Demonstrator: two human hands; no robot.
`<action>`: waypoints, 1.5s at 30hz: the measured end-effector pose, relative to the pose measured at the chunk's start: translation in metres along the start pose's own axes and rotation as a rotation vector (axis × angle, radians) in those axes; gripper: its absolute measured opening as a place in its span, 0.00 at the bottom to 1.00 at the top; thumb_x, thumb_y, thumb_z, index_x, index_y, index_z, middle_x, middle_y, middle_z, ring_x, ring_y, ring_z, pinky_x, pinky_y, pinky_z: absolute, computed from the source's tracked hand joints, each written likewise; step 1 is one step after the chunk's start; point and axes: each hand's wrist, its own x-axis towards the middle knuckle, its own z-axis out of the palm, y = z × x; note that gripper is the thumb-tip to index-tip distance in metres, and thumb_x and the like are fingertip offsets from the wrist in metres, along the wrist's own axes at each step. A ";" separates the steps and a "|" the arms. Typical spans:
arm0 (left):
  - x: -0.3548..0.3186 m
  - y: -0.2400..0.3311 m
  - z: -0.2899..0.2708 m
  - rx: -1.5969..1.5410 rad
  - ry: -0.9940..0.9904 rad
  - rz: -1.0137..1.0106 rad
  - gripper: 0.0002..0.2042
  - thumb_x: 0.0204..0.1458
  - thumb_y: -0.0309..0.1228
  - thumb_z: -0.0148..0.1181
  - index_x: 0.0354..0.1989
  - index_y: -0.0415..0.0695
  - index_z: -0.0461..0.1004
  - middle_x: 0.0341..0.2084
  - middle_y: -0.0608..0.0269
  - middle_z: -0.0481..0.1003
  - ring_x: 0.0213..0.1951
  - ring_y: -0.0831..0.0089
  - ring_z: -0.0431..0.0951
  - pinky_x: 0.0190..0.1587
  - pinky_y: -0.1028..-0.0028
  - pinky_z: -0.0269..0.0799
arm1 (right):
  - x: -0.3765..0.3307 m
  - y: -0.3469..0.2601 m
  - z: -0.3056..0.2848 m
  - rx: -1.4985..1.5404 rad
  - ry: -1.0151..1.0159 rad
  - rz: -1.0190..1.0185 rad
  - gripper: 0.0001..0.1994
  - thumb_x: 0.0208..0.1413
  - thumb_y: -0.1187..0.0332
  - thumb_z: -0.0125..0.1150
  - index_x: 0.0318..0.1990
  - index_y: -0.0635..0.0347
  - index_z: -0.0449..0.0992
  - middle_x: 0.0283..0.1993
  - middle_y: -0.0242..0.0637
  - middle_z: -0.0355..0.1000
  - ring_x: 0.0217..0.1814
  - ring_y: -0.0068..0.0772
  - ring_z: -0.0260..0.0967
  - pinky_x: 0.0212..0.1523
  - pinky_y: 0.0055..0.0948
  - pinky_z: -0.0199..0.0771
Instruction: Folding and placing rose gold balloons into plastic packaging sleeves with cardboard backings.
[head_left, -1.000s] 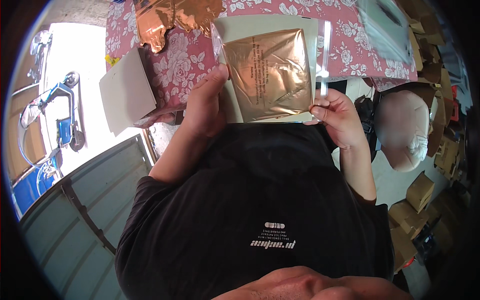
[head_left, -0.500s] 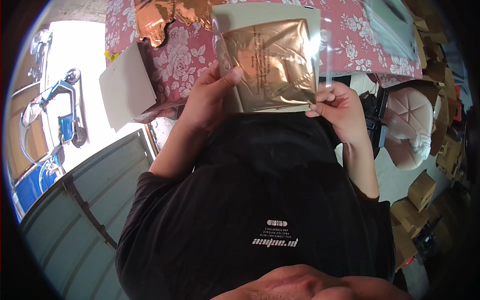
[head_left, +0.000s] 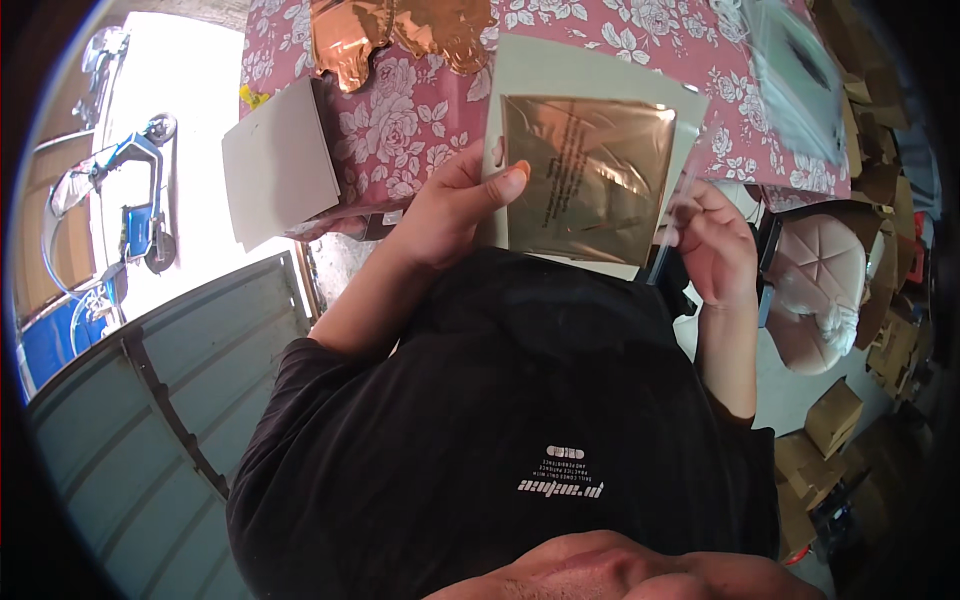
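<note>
- Head view: tabletop (head_left: 390, 150) covered in a pink cloth with white flowers; its near edge runs in front of the person's body.
- Ribbed metal panel (head_left: 190, 350): grey-green, lower left, nearer the person than the tabletop's near left corner.
- Padded chair (head_left: 815, 265): pale, stitched seat, on the floor beyond the near right corner.
- Clear bags (head_left: 775, 85): lying near the right edge, a dark shape visible in them.
- Flat pack (head_left: 590, 80): held over the near edge, right of its middle, slightly turned. Consists of a pale backing with a slot at its left side; clear film shows along its right side. Contact with the tabletop cannot be told.
- Pale boards (head_left: 280, 160): at the near left corner, reaching past the left edge.
- Copper foil pieces (head_left: 445, 35): shiny, crumpled, toward the far left corner.
- Foil pouch (head_left: 590, 180): copper-coloured, creased, dark print on its face, lying against the backing.
- Left hand (head_left: 455, 205): grip pinching the flat pack at its left side, thumb on the front, fingers behind.
- Right hand (head_left: 720, 245): fingers bent at the pack's right side, beside the film. Whether this grip is closed cannot be told.
- Yellow item (head_left: 253, 97): by the left edge, just beside the boards; kind unclear.
</note>
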 end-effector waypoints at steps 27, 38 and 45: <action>0.024 0.015 0.007 -0.043 0.124 0.245 0.13 0.72 0.30 0.48 0.57 0.37 0.74 0.51 0.57 0.78 0.54 0.69 0.77 0.60 0.67 0.70 | 0.029 0.002 0.013 -0.147 0.161 -0.182 0.04 0.64 0.76 0.64 0.45 0.63 0.81 0.41 0.33 0.81 0.42 0.25 0.77 0.46 0.27 0.75; 0.040 0.010 -0.004 0.117 0.230 0.294 0.11 0.66 0.22 0.55 0.55 0.41 0.75 0.44 0.69 0.77 0.46 0.80 0.73 0.53 0.75 0.67 | 0.043 -0.011 0.033 -0.155 0.193 -0.111 0.11 0.65 0.75 0.62 0.53 0.64 0.77 0.45 0.35 0.80 0.45 0.26 0.78 0.50 0.29 0.78; 0.068 0.053 0.000 0.413 0.241 0.295 0.13 0.66 0.25 0.58 0.57 0.37 0.73 0.48 0.65 0.77 0.51 0.76 0.74 0.58 0.73 0.68 | 0.085 -0.081 -0.008 -0.985 0.398 -0.285 0.18 0.67 0.65 0.65 0.59 0.65 0.75 0.45 0.33 0.80 0.43 0.21 0.76 0.44 0.22 0.75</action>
